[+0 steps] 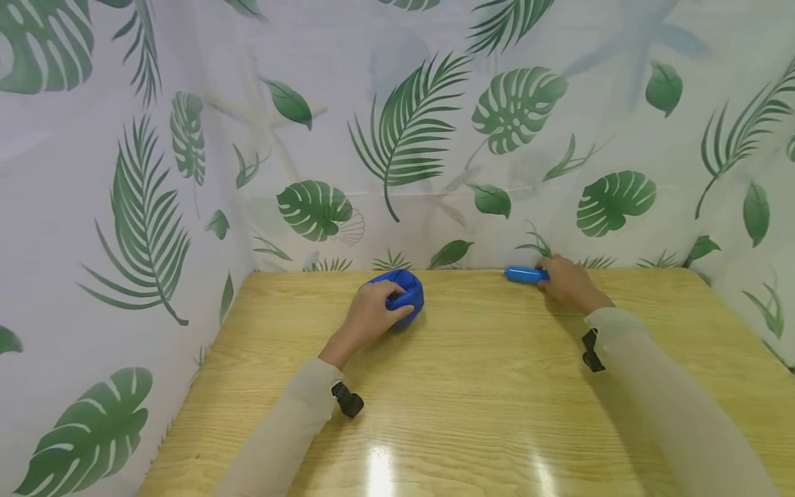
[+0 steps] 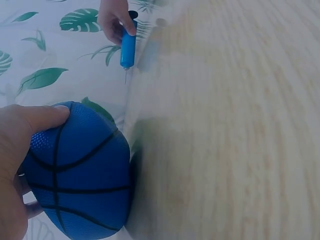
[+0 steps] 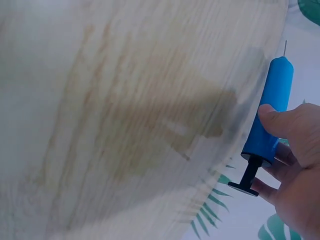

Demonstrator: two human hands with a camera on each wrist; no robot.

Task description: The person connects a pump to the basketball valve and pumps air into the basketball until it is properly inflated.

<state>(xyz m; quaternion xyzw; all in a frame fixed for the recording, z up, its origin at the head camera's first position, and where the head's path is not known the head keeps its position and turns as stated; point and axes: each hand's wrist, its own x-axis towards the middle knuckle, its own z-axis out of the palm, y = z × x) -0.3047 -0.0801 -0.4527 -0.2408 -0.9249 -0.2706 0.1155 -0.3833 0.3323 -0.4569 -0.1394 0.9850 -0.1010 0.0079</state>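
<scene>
A blue mini basketball (image 2: 85,165) with black seam lines, caved in on top as seen from the head view, is on the table near its back edge. My left hand (image 1: 369,310) grips it, thumb on one side and fingers on the other. To the right, my right hand (image 1: 568,281) holds a blue ball pump (image 3: 276,95) by its barrel. A thin needle (image 3: 285,48) sticks out of the pump's front end, pointing left toward the ball. At the other end, the black T-shaped handle (image 3: 244,188) is partly drawn out on its rod.
The wood-grain table (image 1: 459,386) reaches back to a white wall cloth (image 1: 435,241) printed with green leaves. The same cloth covers the left side. Black wrist straps (image 1: 348,400) sit on both sleeves.
</scene>
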